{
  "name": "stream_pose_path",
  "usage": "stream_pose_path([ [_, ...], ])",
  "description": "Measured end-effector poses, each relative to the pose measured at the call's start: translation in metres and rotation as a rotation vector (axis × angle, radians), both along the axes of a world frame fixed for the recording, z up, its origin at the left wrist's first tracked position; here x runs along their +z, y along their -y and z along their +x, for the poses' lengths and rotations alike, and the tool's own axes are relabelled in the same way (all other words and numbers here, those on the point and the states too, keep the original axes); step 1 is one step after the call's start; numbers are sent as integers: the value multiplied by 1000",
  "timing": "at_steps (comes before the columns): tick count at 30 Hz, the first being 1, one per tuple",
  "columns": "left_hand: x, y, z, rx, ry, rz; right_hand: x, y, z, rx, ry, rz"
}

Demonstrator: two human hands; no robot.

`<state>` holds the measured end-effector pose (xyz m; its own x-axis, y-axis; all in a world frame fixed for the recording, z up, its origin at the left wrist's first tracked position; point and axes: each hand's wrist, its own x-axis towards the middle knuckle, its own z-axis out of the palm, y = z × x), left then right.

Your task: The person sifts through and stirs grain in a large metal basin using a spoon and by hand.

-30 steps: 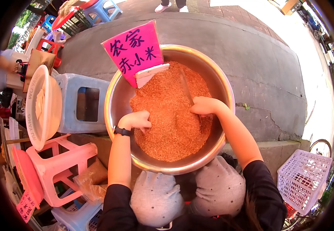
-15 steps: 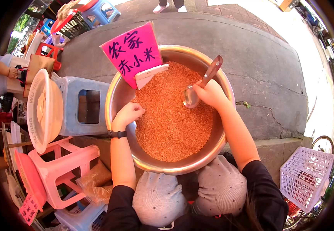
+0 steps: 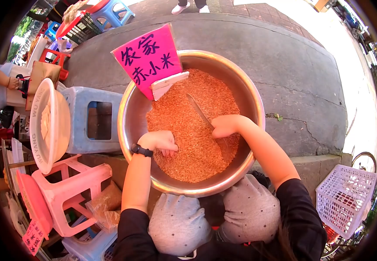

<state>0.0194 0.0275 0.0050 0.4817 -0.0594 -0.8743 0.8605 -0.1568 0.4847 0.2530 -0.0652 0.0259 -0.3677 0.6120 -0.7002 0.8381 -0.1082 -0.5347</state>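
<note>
A wide metal basin (image 3: 125, 117) stands in front of my knees and holds reddish-brown grain (image 3: 193, 165). My right hand (image 3: 225, 127) is closed around the handle of a metal scoop (image 3: 199, 111). The handle slants up and to the left, while the scoop's bowl is low at the right side, partly sunk in the grain. My left hand (image 3: 160, 141), with a dark band on its wrist, rests on the grain at the left. Its fingers are curled downward, and whatever is in them is hidden. A pink handwritten sign (image 3: 147, 56) in a white holder (image 3: 169, 85) stands at the basin's far left.
A blue stool (image 3: 93, 93) and a tilted white plastic bowl (image 3: 45, 148) are left of the basin. Nearer stand a pink stool (image 3: 73, 187) and a bag of grain (image 3: 106, 206). A white basket (image 3: 345, 202) is at the right. Another person's feet (image 3: 190, 8) show at the top.
My right hand has turned the scoop over and lowered it into the grain nearer me. My left hand has moved right and toward me, from the basin's left side onto the grain.
</note>
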Motion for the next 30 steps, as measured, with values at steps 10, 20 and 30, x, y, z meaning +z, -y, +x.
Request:
stream_pose_path([
  [10, 1, -25, -13, 884, 656, 650, -7, -3, 17, -910, -473, 599],
  [20, 10, -5, -10, 72, -29, -63, 11, 6, 16, -326, -81, 71],
  [30, 16, 25, 23, -19, 130, -224, -31, 7, -8, -171, -259, 2],
])
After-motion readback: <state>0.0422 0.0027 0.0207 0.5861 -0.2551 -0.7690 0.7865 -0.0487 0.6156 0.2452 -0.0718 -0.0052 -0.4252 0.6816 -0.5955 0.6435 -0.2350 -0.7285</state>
